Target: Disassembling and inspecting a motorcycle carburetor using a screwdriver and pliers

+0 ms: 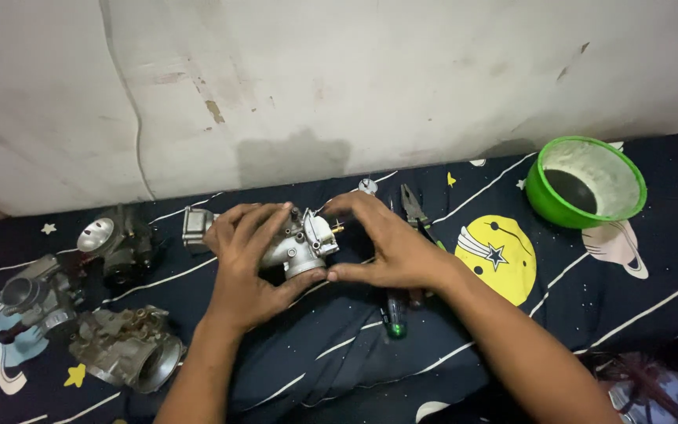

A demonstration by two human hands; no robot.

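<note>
A silver metal carburetor (301, 245) sits between both my hands over a dark blue space-print sheet (559, 306). My left hand (246, 259) wraps its left side, fingers over the top and thumb underneath. My right hand (382, 243) grips its right side, index finger reaching over the top near a small brass fitting, thumb below. A small grey metal part (195, 226) lies just left of my left hand.
Three more carburetors lie at left: one (119, 239) at the back, one (37, 298) at the far left, one (129, 349) nearest me. Pliers (413, 208) and a green-handled screwdriver (394, 318) lie by my right hand. A green bowl (588, 182) stands back right. A wall rises behind.
</note>
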